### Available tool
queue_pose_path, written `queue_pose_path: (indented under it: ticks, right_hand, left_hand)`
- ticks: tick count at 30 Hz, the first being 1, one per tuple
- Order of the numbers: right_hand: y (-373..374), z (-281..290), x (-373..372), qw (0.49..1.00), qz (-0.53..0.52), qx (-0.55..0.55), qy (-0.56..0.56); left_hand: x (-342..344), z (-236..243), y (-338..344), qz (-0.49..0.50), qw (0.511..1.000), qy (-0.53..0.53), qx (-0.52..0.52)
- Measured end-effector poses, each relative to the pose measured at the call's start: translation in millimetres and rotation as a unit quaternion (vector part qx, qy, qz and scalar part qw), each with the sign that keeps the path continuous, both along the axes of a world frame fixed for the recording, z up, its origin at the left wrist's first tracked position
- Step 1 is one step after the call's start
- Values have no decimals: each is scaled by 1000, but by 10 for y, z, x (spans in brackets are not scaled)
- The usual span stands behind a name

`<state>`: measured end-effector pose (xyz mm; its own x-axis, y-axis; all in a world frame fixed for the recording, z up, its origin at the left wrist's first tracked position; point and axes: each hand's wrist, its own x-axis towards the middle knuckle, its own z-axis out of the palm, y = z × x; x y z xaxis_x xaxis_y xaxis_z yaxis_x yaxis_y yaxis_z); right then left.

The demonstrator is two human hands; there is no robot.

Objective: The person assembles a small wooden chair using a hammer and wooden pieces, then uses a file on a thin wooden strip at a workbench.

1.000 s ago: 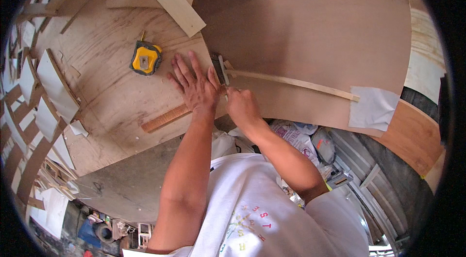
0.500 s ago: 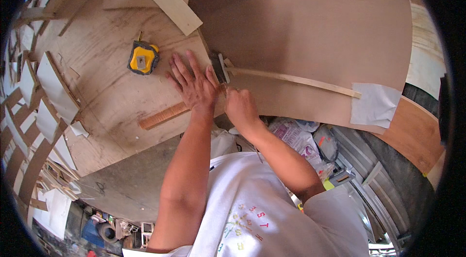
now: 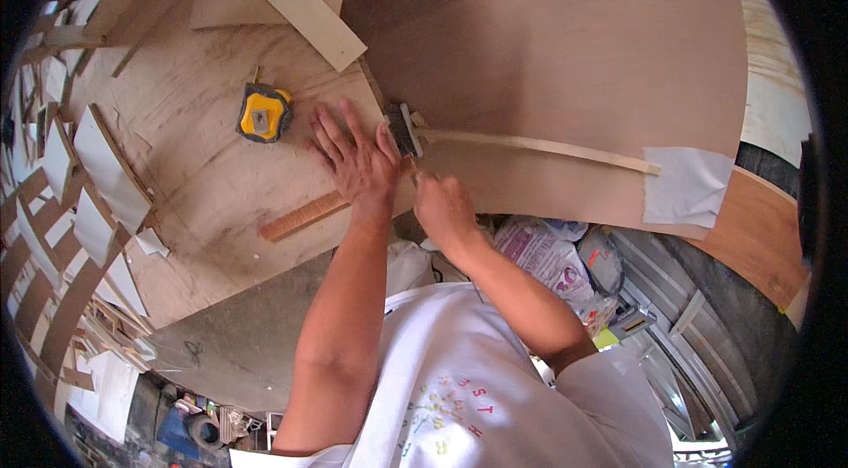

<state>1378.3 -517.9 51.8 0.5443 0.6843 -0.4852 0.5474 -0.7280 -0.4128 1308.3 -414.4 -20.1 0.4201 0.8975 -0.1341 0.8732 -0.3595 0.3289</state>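
Observation:
My left hand (image 3: 360,163) lies flat with fingers spread on a plywood board (image 3: 203,238), over one end of a narrow reddish-brown wood strip (image 3: 305,216). Just to its right, by the board's edge, my right hand (image 3: 444,210) is closed in a fist. A thin bit shows above its fingers, too small to name. Beyond both hands, a black block with a pale grey edge (image 3: 405,130) sits at the board's edge. From beside it a long thin wooden stick (image 3: 539,146) runs right to a white sheet (image 3: 689,185). A yellow and black tape measure (image 3: 264,113) rests left of my left hand.
A pale wood slat (image 3: 291,4) lies on the board's far part. Large brown sheet material (image 3: 565,44) spreads across the right. White-faced offcuts (image 3: 110,168) pile up at the left. Below the board's near right edge are plastic bags (image 3: 543,260) and metal rails (image 3: 680,318).
The whole view has shifted slightly. My right hand has drawn a little toward me, away from the black block. My left hand stays flat on the wood strip.

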Motion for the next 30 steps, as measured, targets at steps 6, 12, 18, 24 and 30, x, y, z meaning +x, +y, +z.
queue_pose_path:
  ticks: [6, 12, 18, 24, 30]
  right_hand:
    - [-94, 80, 0, 1000, 30, -7, -3]
    - [-49, 7, 52, 999, 48, 1, -15]
    - [-4, 48, 47, 999, 35, -34, -2]
    - [-116, 136, -11, 999, 34, -34, 8]
    - [-114, 28, -30, 1000, 24, -15, 13]
  left_hand:
    - [8, 26, 3, 0, 1000, 2, 4]
    - [11, 44, 6, -3, 1000, 11, -3]
    - [12, 29, -1, -4, 1000, -1, -4]
    - [0, 15, 1, 3, 1000, -8, 6]
    - [-7, 6, -3, 8, 1000, -22, 10]
